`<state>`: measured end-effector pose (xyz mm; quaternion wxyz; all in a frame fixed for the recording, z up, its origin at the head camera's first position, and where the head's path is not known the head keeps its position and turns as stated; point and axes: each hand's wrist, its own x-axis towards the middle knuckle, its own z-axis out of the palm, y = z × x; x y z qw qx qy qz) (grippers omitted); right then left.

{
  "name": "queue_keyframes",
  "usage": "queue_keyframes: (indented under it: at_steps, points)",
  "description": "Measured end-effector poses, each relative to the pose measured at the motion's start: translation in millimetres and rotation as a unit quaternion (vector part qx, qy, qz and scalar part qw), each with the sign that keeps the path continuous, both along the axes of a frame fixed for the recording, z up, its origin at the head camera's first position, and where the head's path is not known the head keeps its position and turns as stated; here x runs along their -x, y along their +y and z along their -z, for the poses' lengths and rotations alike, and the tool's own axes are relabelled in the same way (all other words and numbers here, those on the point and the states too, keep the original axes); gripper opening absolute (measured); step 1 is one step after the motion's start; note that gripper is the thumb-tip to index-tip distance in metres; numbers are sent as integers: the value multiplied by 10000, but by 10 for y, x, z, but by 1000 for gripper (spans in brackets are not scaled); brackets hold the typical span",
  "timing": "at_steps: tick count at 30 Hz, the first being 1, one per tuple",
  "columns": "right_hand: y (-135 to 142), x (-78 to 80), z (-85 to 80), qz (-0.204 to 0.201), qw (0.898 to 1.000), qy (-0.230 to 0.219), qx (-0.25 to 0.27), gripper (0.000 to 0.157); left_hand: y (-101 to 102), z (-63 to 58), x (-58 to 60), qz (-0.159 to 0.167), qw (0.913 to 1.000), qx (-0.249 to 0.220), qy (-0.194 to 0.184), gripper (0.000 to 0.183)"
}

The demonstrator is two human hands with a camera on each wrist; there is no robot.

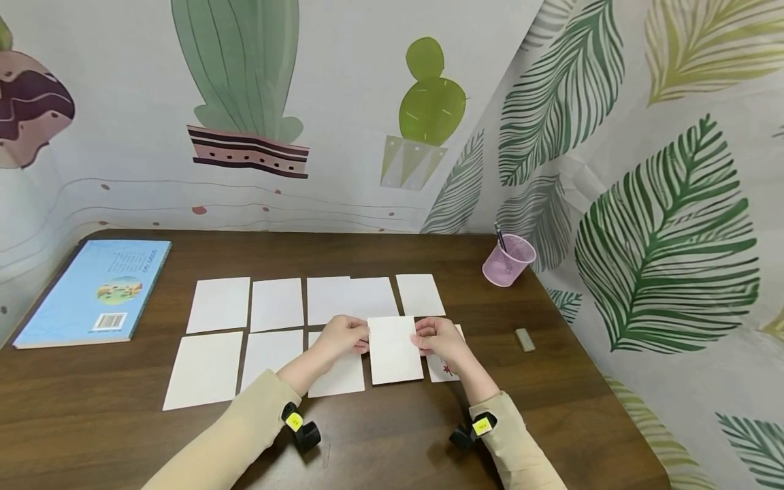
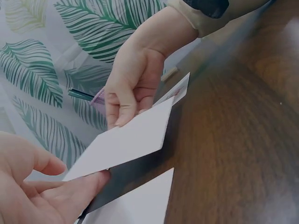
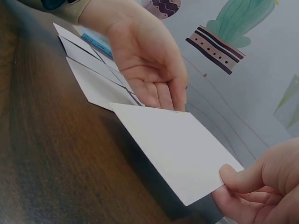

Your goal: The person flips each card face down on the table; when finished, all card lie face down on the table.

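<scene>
A blank white card (image 1: 396, 354) is held up a little over the table between the two hands. My right hand (image 1: 438, 338) pinches its right edge, with the thumb on top and the fingers beneath, as the right wrist view shows. At the left edge, my left hand (image 1: 339, 337) touches the card with its fingers from below; its thumb (image 2: 49, 164) stands apart from the card. Under the right hand lies another card (image 1: 446, 369) with a red drawing on it, partly covered. A blank card (image 1: 339, 376) lies below the left hand.
Several blank white cards (image 1: 218, 305) lie in two rows on the brown table (image 1: 392, 449), two of them overlapping in the back row. A blue book (image 1: 79, 292) is at the left. At the right stand a pink pen cup (image 1: 508, 262) and a small pale block (image 1: 525, 339).
</scene>
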<state>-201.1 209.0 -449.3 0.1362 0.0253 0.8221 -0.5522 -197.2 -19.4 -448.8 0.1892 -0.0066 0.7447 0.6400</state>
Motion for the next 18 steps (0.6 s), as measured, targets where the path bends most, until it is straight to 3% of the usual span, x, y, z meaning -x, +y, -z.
queue_keyframes:
  at_steps: [9,18]
  points:
    - [-56,-43,-21,-113,9992,200,-319,26,-161,-71,-31,91,9999,-6,44,38]
    - [-106,-48,25,84,9980,314,-540,25,-145,-86,-82,108,9999,33,1,38]
